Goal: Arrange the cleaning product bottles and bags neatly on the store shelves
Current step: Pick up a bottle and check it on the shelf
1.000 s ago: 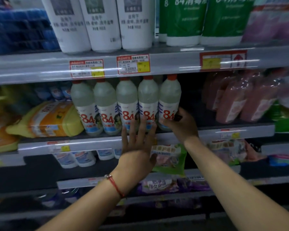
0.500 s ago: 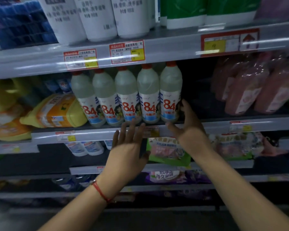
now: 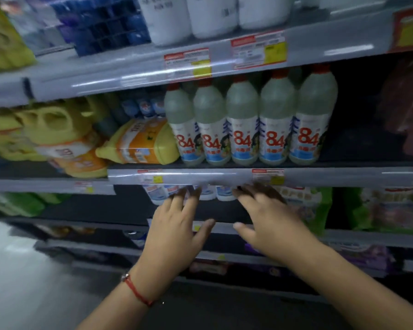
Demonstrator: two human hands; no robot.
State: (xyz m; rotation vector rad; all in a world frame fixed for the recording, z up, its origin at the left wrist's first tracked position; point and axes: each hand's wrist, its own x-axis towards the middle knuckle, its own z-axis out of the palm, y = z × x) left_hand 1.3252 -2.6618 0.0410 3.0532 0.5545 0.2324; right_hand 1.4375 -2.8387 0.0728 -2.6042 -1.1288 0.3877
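I have dropped both hands from the row of 84 bottles, which stands straight and done. Left hand and right hand hover below that row, fingers spread, holding nothing; the lower shelf comes next.

1. Five pale grey-green bottles carry red caps and white labels with a red "84" over a blue band.
2. A yellow jug lying on its side bears an orange label.
3. Grey shelf edges show red-and-yellow price tags.
4. A red string bracelet circles one wrist.
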